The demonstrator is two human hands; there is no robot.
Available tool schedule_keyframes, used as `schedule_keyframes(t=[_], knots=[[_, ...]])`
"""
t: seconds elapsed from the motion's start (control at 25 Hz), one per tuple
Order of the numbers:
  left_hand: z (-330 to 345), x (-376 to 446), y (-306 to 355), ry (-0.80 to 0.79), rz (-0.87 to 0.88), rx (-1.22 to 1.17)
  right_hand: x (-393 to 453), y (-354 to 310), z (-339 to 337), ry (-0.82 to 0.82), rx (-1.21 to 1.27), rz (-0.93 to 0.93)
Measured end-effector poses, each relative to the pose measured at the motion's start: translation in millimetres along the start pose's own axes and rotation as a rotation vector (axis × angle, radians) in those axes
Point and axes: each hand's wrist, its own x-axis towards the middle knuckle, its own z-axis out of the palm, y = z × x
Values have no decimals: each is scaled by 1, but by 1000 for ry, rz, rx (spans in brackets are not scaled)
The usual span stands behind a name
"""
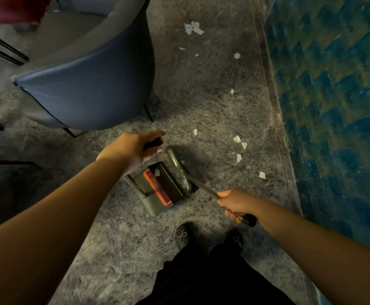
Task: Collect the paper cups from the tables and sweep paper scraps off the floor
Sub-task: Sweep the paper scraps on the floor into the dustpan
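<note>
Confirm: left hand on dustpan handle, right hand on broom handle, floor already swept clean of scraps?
Not clean. The head view shows paper scraps on the floor. Rest holds: left hand grips the dustpan handle, right hand the broom handle.

— Can any text, label, brand or number be read anywhere?
— None can be read. No lettering is seen on the dustpan at six o'clock from the blue chair, and the paper scraps at twelve o'clock appear blank.

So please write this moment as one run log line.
left hand: grips dustpan handle | right hand: grips broom handle | paper scraps: on floor
</note>
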Motion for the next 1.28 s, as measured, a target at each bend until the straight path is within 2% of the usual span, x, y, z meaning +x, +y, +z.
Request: schedule_keyframes(t=[0.32,0.64,0.84,1.0,1.12,1.28], knots=[[6,-9,-10,15,8,-32,-31,-7,10,-109,90,-9],[9,-28,-23,9,-16,-75,-50,-13,5,11,169,-27],[12,-36,-33,68,8,-41,-21,-25,8,128,280,-50],[14,-40,-39,82,18,-48,17,-39,10,171,263,-111],[15,-44,-44,103,30,-27,38,-49,18,164,196,-134],[12,-43,-46,88,-3,-27,44,-54,32,77,183,-90]])
